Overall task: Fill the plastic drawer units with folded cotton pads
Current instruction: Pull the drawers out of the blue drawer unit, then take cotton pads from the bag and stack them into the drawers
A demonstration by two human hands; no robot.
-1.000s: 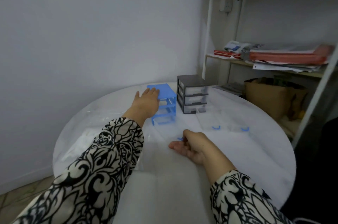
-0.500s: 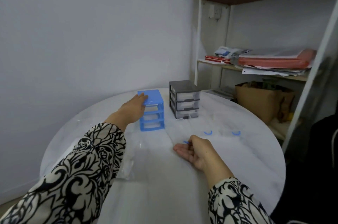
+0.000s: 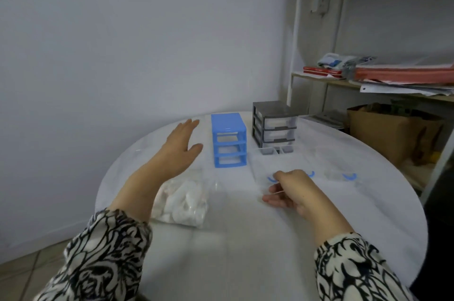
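Note:
A blue drawer unit (image 3: 228, 141) stands at the back of the round white table (image 3: 245, 239), its three slots empty. My left hand (image 3: 180, 150) hovers just left of it, fingers straight and spread, touching nothing. A grey drawer unit (image 3: 274, 126) stands to the right of the blue one, with its bottom drawer (image 3: 275, 150) pulled out. A clear bag of white cotton pads (image 3: 183, 198) lies under my left forearm. My right hand (image 3: 287, 190) grips the edge of a clear drawer with a blue handle (image 3: 270, 179) that lies on the table.
Two more clear drawers with blue handles (image 3: 350, 176) lie on the table to the right. A shelf rack (image 3: 393, 79) with papers and folders stands behind the table, and a brown paper bag (image 3: 388, 133) sits under it. A wall is close at the left.
My left hand has come off the top of the blue unit and moved to its left. My right hand has turned over and curled onto the clear drawer. The bag of pads has come into view.

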